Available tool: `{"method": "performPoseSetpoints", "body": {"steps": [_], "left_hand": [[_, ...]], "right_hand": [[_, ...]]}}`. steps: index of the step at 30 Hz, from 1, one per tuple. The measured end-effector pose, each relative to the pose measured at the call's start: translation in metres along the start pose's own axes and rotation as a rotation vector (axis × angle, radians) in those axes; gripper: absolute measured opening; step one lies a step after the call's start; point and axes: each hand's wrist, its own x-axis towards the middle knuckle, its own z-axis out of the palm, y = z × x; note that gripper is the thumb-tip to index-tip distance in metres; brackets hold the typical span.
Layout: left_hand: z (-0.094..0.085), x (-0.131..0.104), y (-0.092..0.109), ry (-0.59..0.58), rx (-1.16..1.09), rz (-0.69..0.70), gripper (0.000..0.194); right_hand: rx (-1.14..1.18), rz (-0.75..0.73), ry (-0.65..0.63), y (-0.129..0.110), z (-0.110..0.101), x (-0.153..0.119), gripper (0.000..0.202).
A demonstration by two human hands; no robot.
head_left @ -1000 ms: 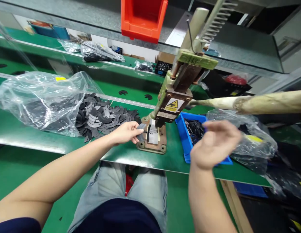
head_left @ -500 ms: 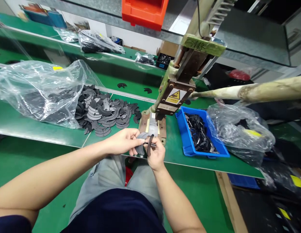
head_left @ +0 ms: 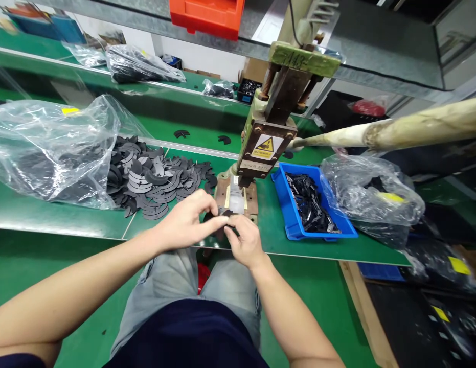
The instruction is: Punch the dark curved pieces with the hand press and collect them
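My left hand is closed on a dark curved piece at the front of the press base. Touching the same piece near its right end, my right hand has thumb and fingers pinched together; the fingers partly hide the piece. Just behind both hands, the press stands upright with a yellow warning label. Left of the base lies a pile of grey curved pieces, spilling from a clear plastic bag.
A blue bin of small black parts sits right of the press, beside another plastic bag. Two curved pieces lie behind the pile. An orange bin is on the shelf above. A pale pipe crosses at right.
The curved piece that stood upright in my right hand no longer shows that way; both hands have come together at the dark piece. The view has shifted slightly to the right.
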Motion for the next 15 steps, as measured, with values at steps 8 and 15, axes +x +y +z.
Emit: {"method": "performPoseSetpoints", "body": {"steps": [8,15], "left_hand": [[0.023,0.001,-0.011,-0.112,-0.149,-0.116,0.042],[0.036,-0.014,-0.023,-0.357,-0.706,-0.275,0.038]], "right_hand": [[-0.035,-0.111,-0.012,-0.009,-0.006,-0.002,0.013],[0.107,0.104,-0.1,-0.026,-0.033,-0.012,0.015]]}}
